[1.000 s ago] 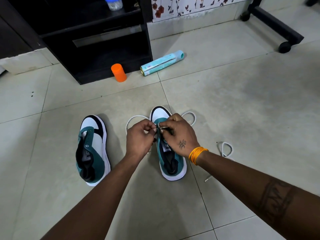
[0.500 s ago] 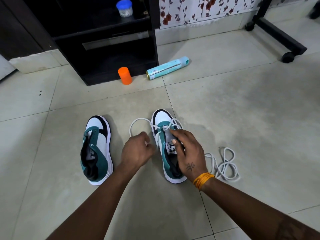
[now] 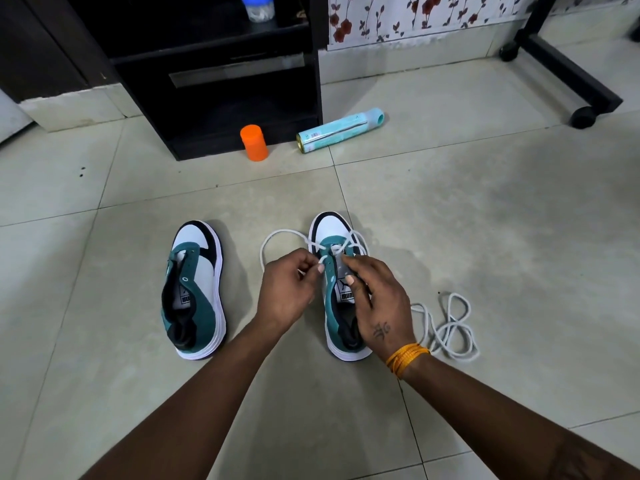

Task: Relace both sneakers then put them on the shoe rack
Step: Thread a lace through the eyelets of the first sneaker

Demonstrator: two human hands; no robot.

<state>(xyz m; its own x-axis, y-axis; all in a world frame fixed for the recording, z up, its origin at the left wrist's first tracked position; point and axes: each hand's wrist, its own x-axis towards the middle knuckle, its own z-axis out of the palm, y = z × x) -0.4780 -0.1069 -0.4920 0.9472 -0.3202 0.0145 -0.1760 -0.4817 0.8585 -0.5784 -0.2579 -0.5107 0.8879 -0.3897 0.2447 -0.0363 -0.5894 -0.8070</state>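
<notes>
Two teal, white and black sneakers stand on the tiled floor, toes pointing away from me. The left sneaker (image 3: 194,289) has no lace in it. The right sneaker (image 3: 337,271) has a white lace (image 3: 277,235) threaded through its front eyelets, looping out to the left. My left hand (image 3: 289,292) pinches that lace beside the shoe's left side. My right hand (image 3: 375,299) rests over the tongue, thumb pressing on it, fingers curled round the shoe's right side. A second loose white lace (image 3: 450,327) lies coiled on the floor to the right.
A black shoe rack (image 3: 214,81) stands at the back, a blue-lidded jar (image 3: 258,6) on its shelf. An orange cup (image 3: 254,143) and a lying teal spray can (image 3: 341,130) sit before it. A black wheeled stand leg (image 3: 568,71) is at back right.
My head has tilted up, so more of the rack shows. The lace has been pulled out through the front eyelets; my left hand dropped beside the shoe, then rose to pinch the lace.
</notes>
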